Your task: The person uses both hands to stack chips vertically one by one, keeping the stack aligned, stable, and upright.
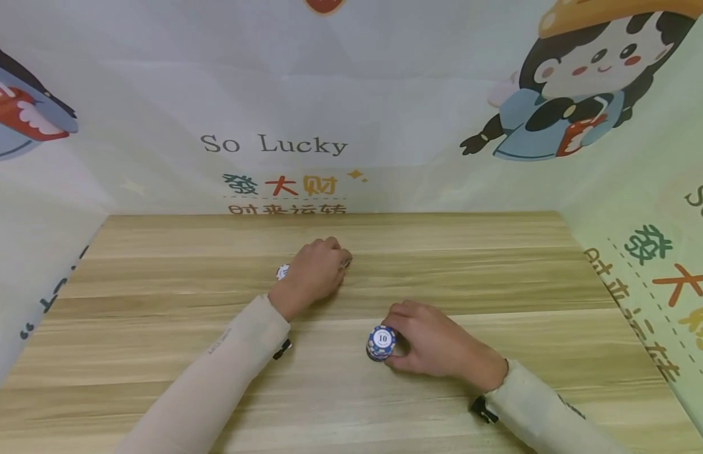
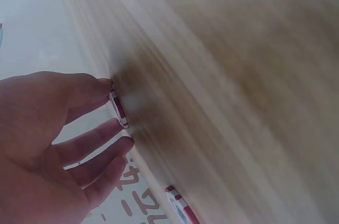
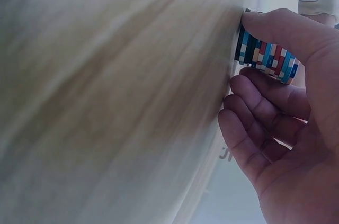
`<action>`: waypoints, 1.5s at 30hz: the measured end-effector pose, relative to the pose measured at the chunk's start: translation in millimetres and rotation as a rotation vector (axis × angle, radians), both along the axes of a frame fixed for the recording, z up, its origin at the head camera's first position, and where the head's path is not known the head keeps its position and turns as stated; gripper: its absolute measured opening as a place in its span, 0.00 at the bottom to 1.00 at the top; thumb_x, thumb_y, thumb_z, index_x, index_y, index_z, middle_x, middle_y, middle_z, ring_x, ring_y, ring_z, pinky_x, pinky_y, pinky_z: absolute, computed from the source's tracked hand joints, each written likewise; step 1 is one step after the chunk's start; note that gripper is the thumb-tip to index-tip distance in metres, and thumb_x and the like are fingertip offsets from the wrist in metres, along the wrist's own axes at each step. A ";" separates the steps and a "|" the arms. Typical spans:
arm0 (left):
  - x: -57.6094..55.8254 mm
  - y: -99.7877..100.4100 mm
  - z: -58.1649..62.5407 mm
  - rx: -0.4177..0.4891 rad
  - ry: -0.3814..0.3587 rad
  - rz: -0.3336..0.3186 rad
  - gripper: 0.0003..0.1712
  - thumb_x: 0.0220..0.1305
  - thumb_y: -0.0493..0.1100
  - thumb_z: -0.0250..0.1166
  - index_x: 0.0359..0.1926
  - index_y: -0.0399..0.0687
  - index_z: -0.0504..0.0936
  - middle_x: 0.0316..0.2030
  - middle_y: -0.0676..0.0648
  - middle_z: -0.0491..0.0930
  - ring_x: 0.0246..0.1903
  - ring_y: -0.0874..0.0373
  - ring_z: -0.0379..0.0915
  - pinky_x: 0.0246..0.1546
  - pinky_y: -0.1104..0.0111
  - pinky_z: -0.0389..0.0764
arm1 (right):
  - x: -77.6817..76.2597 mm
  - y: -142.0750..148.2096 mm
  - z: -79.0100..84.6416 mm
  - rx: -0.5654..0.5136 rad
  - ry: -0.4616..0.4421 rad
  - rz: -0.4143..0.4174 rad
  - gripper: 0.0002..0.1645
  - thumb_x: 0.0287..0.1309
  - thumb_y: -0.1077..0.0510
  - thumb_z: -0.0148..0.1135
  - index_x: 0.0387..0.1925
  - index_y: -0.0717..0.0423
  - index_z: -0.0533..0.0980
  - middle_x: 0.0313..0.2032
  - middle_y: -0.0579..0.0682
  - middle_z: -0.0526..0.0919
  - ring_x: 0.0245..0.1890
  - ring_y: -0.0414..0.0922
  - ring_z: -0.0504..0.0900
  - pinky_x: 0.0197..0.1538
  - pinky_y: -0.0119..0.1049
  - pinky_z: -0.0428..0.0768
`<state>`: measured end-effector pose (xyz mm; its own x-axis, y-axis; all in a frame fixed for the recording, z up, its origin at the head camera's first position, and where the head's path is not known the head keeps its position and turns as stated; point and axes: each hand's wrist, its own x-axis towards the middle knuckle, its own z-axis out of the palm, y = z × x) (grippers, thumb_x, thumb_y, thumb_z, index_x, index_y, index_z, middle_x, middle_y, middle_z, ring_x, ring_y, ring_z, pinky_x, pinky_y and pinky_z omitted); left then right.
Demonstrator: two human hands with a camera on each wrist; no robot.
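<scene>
My left hand [image 1: 316, 271] is over the far middle of the wooden table, thumb and fingertips pinching the edge of a red-and-white poker chip [image 2: 118, 108] right at the tabletop. A second red-and-white poker chip [image 2: 181, 205] lies close by; in the head view this chip [image 1: 282, 272] shows partly behind the left hand. Nearer and to the right, my right hand [image 1: 436, 340] grips a stack of poker chips [image 1: 381, 342] between thumb and forefinger. The top chip is blue and reads 10. Mixed blue, red, white and black edges show along the stack [image 3: 270, 57] in the right wrist view.
The wooden table [image 1: 158, 340] has a printed cloth [image 1: 396, 126] standing behind it and along both sides. Black straps [image 1: 484, 410] hang at the sleeve cuffs.
</scene>
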<state>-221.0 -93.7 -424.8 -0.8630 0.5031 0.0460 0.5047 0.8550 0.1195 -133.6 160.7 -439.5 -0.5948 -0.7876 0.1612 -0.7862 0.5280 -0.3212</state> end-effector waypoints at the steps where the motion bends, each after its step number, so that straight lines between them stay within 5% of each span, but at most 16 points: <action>1: 0.0 0.0 -0.1 -0.002 0.003 0.001 0.15 0.82 0.40 0.61 0.58 0.43 0.91 0.54 0.37 0.86 0.51 0.40 0.85 0.54 0.49 0.87 | 0.1 0.0 0.2 0.002 0.000 -0.001 0.21 0.54 0.49 0.85 0.45 0.55 0.86 0.40 0.43 0.85 0.41 0.39 0.82 0.48 0.36 0.85; 14: 6.8 -1.6 2.0 0.005 -0.007 0.005 0.07 0.71 0.37 0.66 0.46 0.40 0.86 0.40 0.40 0.83 0.38 0.46 0.81 0.45 0.51 0.86 | 0.7 0.0 2.7 0.023 -0.012 -0.014 0.21 0.55 0.49 0.84 0.45 0.55 0.87 0.41 0.43 0.85 0.41 0.39 0.82 0.48 0.37 0.85; 24: 17.9 -8.2 -0.4 0.103 0.043 -0.041 0.06 0.65 0.36 0.68 0.43 0.40 0.85 0.40 0.40 0.82 0.36 0.47 0.79 0.42 0.51 0.86 | 2.1 0.2 3.3 0.023 -0.027 -0.015 0.20 0.57 0.50 0.84 0.45 0.55 0.86 0.41 0.43 0.85 0.41 0.39 0.82 0.48 0.37 0.86; 45: 77.8 3.9 17.3 0.280 0.136 -0.325 0.13 0.64 0.39 0.74 0.49 0.41 0.88 0.44 0.45 0.82 0.38 0.53 0.81 0.42 0.60 0.85 | 1.4 -0.3 2.7 0.009 -0.008 -0.016 0.20 0.55 0.50 0.84 0.44 0.56 0.86 0.40 0.43 0.85 0.40 0.39 0.82 0.46 0.36 0.85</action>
